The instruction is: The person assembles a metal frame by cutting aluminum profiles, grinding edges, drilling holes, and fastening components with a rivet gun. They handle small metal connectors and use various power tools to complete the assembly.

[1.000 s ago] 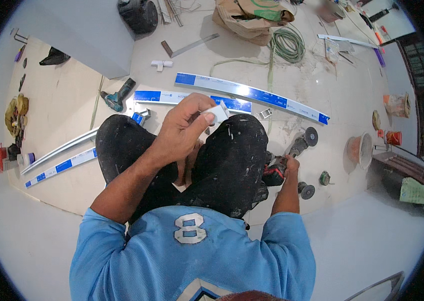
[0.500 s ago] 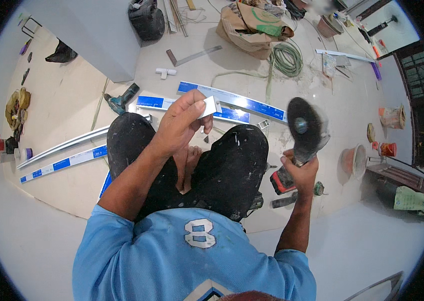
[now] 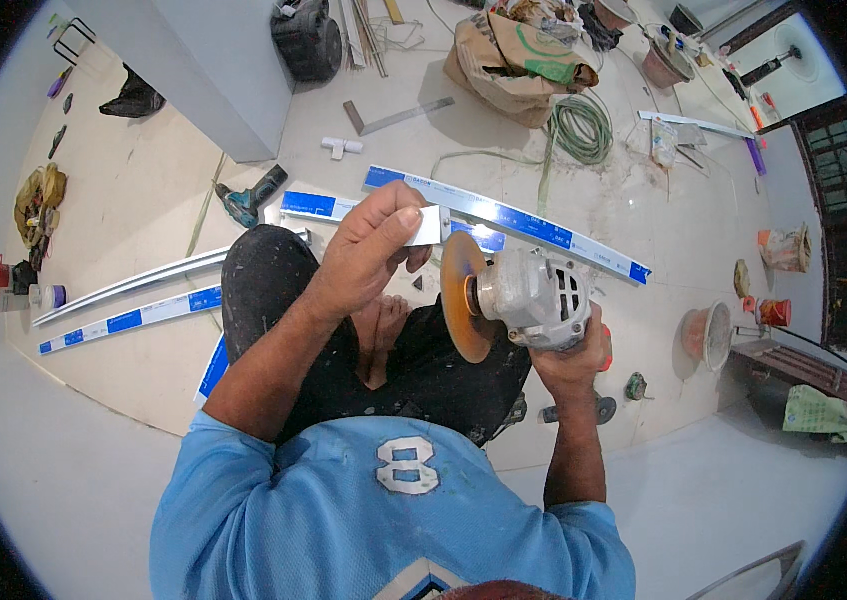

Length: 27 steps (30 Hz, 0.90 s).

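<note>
Between the thumb and fingers of my left hand (image 3: 368,245) is a small silver-white metal piece (image 3: 428,227), held over my knees. My right hand (image 3: 571,368) is wrapped round the body of a grey angle grinder (image 3: 543,298); part of its grip is hidden by the hand. The grinder's brownish disc (image 3: 463,300) stands nearly edge-on, its upper rim close to the right end of the metal piece. From this angle I cannot tell whether they touch. Metal profiles with blue and white film (image 3: 518,225) lie on the floor beyond my hands.
A cordless drill (image 3: 248,197), a white pipe tee (image 3: 341,147) and a metal square (image 3: 393,118) lie ahead. Farther off are a brown paper sack (image 3: 508,75) and a coiled green hose (image 3: 580,132). More profiles (image 3: 133,320) lie left; a bucket (image 3: 708,335) sits right.
My right hand has brought the grinder leftward and turned it, so its disc now stands beside the metal piece. My left hand keeps its pinch, with the piece turned slightly.
</note>
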### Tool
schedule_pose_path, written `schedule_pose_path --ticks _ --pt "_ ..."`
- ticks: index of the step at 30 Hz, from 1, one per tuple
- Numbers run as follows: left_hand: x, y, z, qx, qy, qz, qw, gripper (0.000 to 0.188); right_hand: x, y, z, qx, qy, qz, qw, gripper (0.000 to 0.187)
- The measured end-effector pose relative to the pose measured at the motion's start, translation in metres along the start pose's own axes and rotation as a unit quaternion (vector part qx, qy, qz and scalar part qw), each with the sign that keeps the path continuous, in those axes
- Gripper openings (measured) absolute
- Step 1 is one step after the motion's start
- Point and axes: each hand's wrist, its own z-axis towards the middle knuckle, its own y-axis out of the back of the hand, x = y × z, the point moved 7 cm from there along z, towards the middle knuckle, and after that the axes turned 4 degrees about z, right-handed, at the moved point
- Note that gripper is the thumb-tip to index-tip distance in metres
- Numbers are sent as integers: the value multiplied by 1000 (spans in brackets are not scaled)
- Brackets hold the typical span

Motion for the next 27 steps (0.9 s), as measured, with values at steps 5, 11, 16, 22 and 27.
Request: schedule_pose_path --ticks 5,11,16,22,27 --pt "2 -1 0 -1 -12 17 1000 28 -2 -1 -2 -1 13 2 1000 59" --pt "2 -3 0 -1 -10 44 999 30 -3 -3 -3 -9 35 -9 999 61" --pt "5 -3 -1 9 -6 42 999 31 5 -2 0 -5 51 -27 998 59" --pt "5 -5 -3 13 1 30 999 31 0 -4 -3 -3 43 -17 999 60" --pt "3 -3 -3 14 -7 42 999 30 -2 -5 -4 5 39 -4 999 62"
